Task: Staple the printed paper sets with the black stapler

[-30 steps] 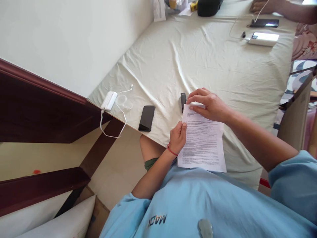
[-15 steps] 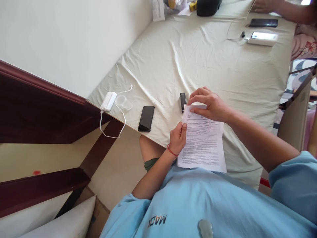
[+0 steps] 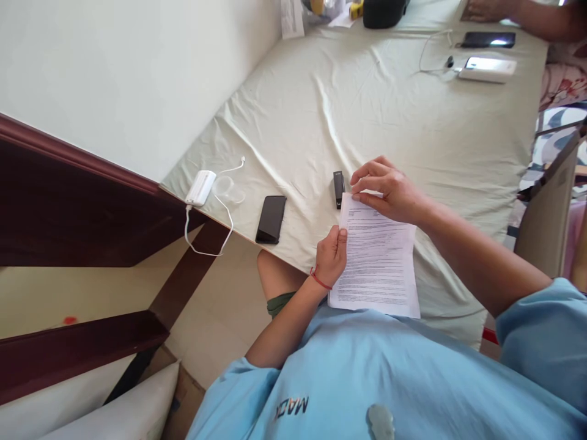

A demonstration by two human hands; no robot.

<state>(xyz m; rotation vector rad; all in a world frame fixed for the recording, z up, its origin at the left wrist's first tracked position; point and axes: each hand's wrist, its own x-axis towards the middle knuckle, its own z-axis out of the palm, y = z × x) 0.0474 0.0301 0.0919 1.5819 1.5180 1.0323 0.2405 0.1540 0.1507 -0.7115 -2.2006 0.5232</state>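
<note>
A stack of printed paper sheets (image 3: 378,263) lies before me at the cloth's near edge, against my light blue shirt. My left hand (image 3: 331,253) grips its left edge, thumb on top and the other fingers underneath. At the top edge, my right hand (image 3: 387,189) has its thumb and forefinger pinched on the paper near the upper left corner. Just beyond that corner rests a small black oblong object (image 3: 338,188), perhaps a stapler. To the left of my hands lies a black phone (image 3: 271,219), screen up.
A white charger with a cable (image 3: 200,187) sits at the left edge of the pale cloth (image 3: 293,128). Far right are a black phone (image 3: 488,40), a white power bank (image 3: 487,69) and another person's hand (image 3: 488,9). A black case (image 3: 384,12) stands at the back.
My right hand's fingers have drawn closer together at the paper's top edge, the thumb moving up to it. My left hand keeps its grip on the sheets.
</note>
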